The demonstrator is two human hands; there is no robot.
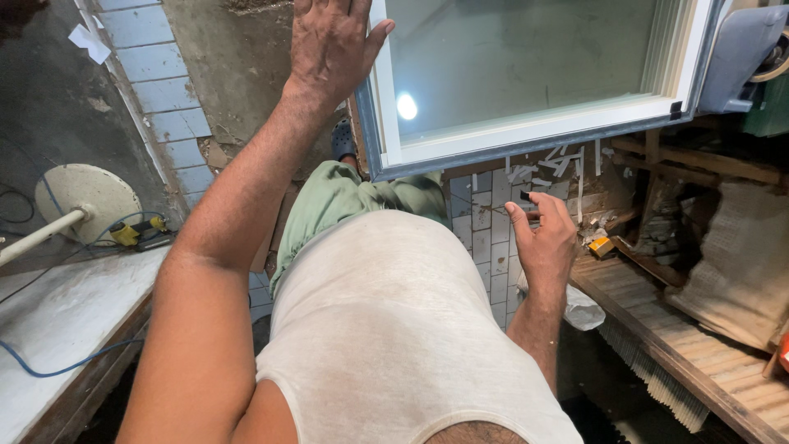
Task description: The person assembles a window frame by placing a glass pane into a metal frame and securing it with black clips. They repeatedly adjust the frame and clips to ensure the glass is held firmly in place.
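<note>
The window frame (pixel 526 82), white with 1 glass pane, tilts with its long lower rail running up toward the right. The left hand (pixel 329 45) lies flat on its left edge, fingers spread. The right hand (pixel 542 242) hangs below the rail, open, holding nothing

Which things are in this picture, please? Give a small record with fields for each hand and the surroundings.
left hand: raised, flat against the side edge of the window frame
right hand: open, held below the frame, touching nothing
window frame: white, glazed, tilted
floor: small pale tiles
left side: yellow tool, blue cable
right side: wooden boards
</note>
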